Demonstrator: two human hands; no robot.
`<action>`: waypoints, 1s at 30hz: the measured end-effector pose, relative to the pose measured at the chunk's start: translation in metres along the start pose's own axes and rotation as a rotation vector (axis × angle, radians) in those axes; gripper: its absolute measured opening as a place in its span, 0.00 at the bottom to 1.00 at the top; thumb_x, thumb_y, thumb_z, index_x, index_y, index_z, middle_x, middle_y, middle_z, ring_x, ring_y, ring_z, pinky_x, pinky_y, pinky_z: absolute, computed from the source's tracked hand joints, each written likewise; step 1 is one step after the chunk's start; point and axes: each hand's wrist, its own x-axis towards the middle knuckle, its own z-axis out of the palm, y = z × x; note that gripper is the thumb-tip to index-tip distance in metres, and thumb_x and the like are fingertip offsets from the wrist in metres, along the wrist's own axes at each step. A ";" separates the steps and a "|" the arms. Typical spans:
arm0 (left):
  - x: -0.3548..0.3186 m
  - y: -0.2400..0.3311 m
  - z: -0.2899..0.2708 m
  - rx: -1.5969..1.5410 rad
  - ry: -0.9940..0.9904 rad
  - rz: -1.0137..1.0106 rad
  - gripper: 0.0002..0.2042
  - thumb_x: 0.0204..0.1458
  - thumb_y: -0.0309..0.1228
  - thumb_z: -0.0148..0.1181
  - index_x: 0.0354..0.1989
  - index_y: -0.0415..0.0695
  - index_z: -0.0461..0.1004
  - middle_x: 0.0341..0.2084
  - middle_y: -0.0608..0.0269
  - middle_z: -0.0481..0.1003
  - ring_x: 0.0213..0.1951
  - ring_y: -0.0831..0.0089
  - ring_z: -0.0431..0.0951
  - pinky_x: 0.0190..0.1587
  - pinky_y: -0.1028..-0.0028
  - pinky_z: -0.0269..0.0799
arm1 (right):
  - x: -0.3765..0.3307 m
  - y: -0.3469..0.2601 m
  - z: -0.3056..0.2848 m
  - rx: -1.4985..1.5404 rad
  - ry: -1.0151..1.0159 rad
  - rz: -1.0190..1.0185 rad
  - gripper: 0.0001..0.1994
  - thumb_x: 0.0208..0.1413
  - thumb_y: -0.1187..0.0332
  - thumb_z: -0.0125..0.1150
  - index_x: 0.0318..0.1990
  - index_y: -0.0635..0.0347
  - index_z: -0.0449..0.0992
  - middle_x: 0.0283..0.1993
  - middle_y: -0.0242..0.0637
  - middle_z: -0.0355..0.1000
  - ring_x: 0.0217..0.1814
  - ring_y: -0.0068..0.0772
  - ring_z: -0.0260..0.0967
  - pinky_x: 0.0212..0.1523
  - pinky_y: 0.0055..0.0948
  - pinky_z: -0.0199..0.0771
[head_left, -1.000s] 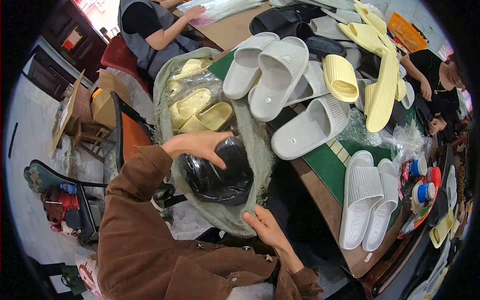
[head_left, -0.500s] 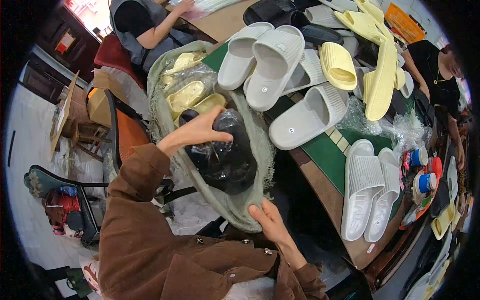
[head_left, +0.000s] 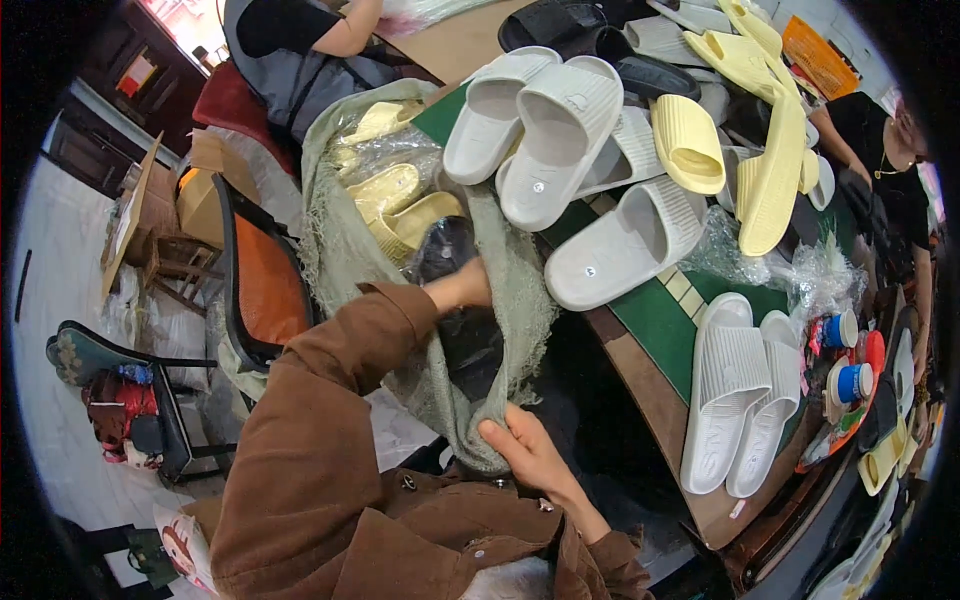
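A person in a brown jacket (head_left: 300, 450) reaches into a pale green sack (head_left: 330, 240), the left hand (head_left: 463, 286) at a black bundle (head_left: 442, 246) within the sack; its fingers are hidden, so whether they grip cannot be told. The right hand (head_left: 525, 448) is closed on the gathered rim at the sack's near end. Yellow slippers (head_left: 425, 222) in clear plastic lie in the far part of the sack, beyond the black bundle. Just right of the sack, grey slippers (head_left: 560, 130) are heaped on a table (head_left: 640, 390), and a white pair (head_left: 725, 410) rests farther right of it. An orange-backed chair (head_left: 270, 275) stands beside the sack on its left. Beyond the sack, a co-worker in a grey vest (head_left: 290, 75) sits at the table.
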 end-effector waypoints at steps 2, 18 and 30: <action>-0.002 0.004 -0.007 0.048 -0.012 -0.056 0.17 0.44 0.44 0.58 0.38 0.47 0.77 0.39 0.54 0.76 0.43 0.52 0.74 0.47 0.62 0.69 | 0.001 0.008 0.002 -0.098 -0.019 -0.005 0.12 0.63 0.65 0.50 0.37 0.67 0.68 0.25 0.29 0.65 0.29 0.17 0.56 0.31 0.23 0.62; -0.031 0.034 -0.101 0.046 0.521 -0.581 0.17 0.45 0.41 0.60 0.40 0.43 0.75 0.39 0.44 0.74 0.40 0.47 0.75 0.45 0.57 0.70 | -0.009 -0.001 -0.016 -0.122 0.044 -0.012 0.14 0.63 0.64 0.49 0.46 0.67 0.70 0.29 0.26 0.68 0.30 0.15 0.60 0.31 0.22 0.63; -0.220 -0.065 -0.189 0.745 -0.079 -1.414 0.13 0.52 0.30 0.52 0.44 0.45 0.76 0.43 0.47 0.73 0.45 0.48 0.76 0.45 0.54 0.70 | 0.002 0.023 -0.015 -0.224 0.009 0.059 0.13 0.61 0.65 0.53 0.44 0.68 0.72 0.36 0.29 0.74 0.35 0.16 0.64 0.37 0.23 0.67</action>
